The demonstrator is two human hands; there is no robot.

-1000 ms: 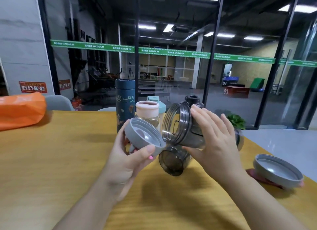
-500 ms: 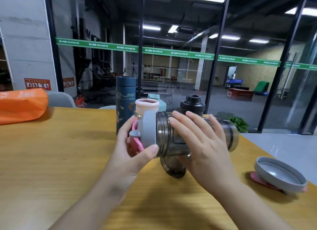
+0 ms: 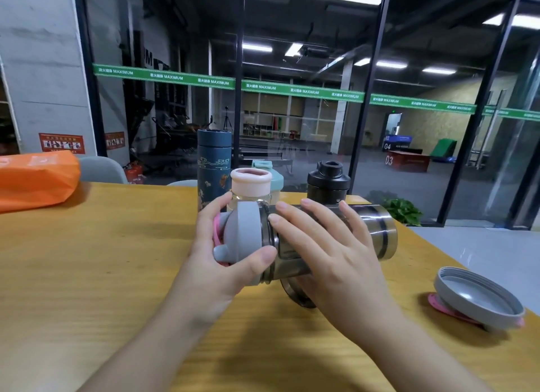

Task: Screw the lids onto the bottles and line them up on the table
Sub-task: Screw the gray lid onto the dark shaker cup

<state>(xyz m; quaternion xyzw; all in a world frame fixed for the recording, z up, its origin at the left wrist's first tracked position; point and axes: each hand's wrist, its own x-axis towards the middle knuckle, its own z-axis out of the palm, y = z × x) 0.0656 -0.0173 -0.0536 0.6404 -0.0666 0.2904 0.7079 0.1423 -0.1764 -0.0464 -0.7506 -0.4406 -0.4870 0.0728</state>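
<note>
A smoky transparent bottle lies sideways in the air above the wooden table. My right hand wraps its body. My left hand grips a grey lid with a pink strap, seated on the bottle's mouth. A second smoky bottle lies on the table below, mostly hidden by my hands. A second grey lid with a pink strap rests upside down at the right. Behind stand a dark blue flask, a pink-capped clear bottle, a teal-lidded bottle and a black-lidded dark bottle.
An orange bag lies at the table's far left. Grey chair backs show behind the table's far edge. The table's right edge runs diagonally just past the loose lid. A glass wall stands behind.
The grey lid, held apart from the bottle's open mouth a second ago, now sits on the mouth. The bottle has turned horizontal and my left fingers have shifted around the lid.
</note>
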